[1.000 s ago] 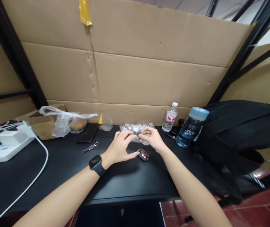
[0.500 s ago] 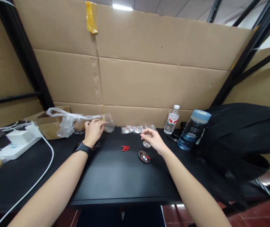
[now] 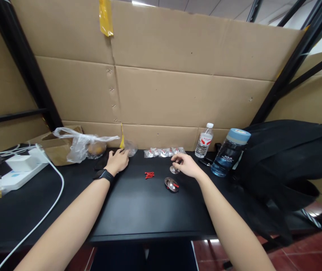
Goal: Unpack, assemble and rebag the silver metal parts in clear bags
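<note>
My left hand (image 3: 117, 161), with a dark watch on the wrist, rests at the back of the black table, fingers spread beside a clear plastic bag (image 3: 132, 148). Whether the fingertips touch the bag is unclear. My right hand (image 3: 187, 165) hovers with bent fingers, thumb and forefinger a little apart, and nothing visible between them. Just below its fingertips is a small round shiny metal disc (image 3: 174, 169). Nearer to me are round metal pieces (image 3: 171, 184) with a red part. A little heap of red pieces (image 3: 149, 175) lies to their left.
Several clear packets (image 3: 164, 152) with shiny round items line the cardboard wall. A water bottle (image 3: 204, 140), a blue-lidded bottle (image 3: 230, 152) and a black bag (image 3: 285, 165) stand right. On the left are a knotted plastic bag (image 3: 78, 147), a cardboard box (image 3: 56, 150) and a white power strip (image 3: 26, 171).
My left hand has come down from the raised plastic bag, which now lies lower at the back. My right hand has shifted slightly right. The metal pieces stay in place.
</note>
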